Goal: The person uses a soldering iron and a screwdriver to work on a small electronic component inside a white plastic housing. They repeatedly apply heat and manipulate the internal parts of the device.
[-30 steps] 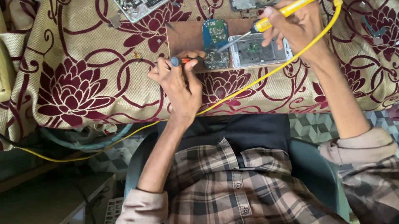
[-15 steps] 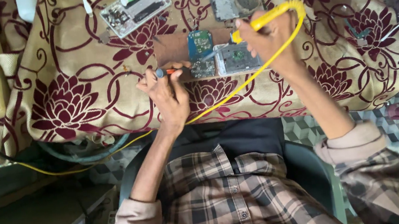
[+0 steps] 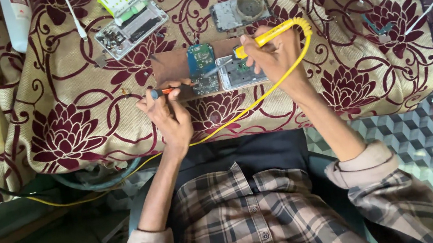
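A small green circuit board (image 3: 202, 67) is laid on a brown rectangular pad (image 3: 173, 66) over the maroon-flowered beige cloth (image 3: 72, 124), its long axis running away from the body. The left hand (image 3: 168, 114), just below the board, is closed around a thin orange-handled tool (image 3: 170, 90) pointed at the board's lower edge. The right hand (image 3: 272, 55), just right of the board, grips a yellow-handled soldering iron (image 3: 266, 36), whose tip is slanted down-left onto it. Both hands are about equally near.

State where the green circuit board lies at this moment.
In the head view the green circuit board lies on a brown board at the table's middle, between the left hand and the right hand, beside a grey phone frame.
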